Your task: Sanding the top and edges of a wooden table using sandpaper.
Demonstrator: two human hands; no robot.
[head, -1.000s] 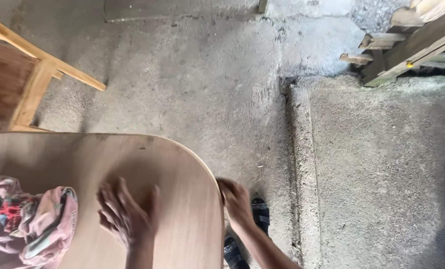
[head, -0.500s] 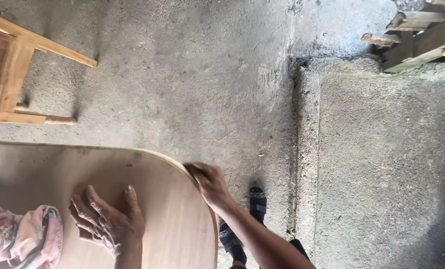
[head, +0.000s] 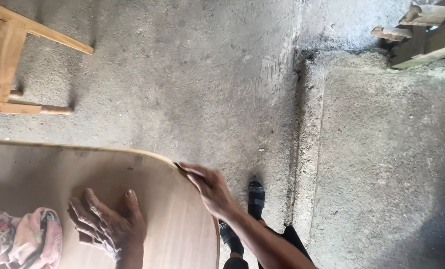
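Observation:
A light wooden tabletop [head: 43, 169] with a rounded corner fills the lower left of the head view. My left hand [head: 107, 224] lies flat on its surface, fingers spread, holding nothing. My right hand [head: 210, 187] rests against the curved edge at the rounded corner, fingers curled along the rim. A crumpled pink patterned cloth [head: 20, 239] lies on the tabletop just left of my left hand.
A wooden chair frame [head: 13, 65] stands at the upper left on the rough concrete floor [head: 192, 89]. A raised concrete slab [head: 387, 159] sits to the right, with wood scraps [head: 422, 30] at the upper right. My dark sandalled foot [head: 256, 197] shows below my right hand.
My right hand has slid along the rounded table edge, from the side up toward the corner. My left hand has stayed flat on the top. The view has shifted slightly.

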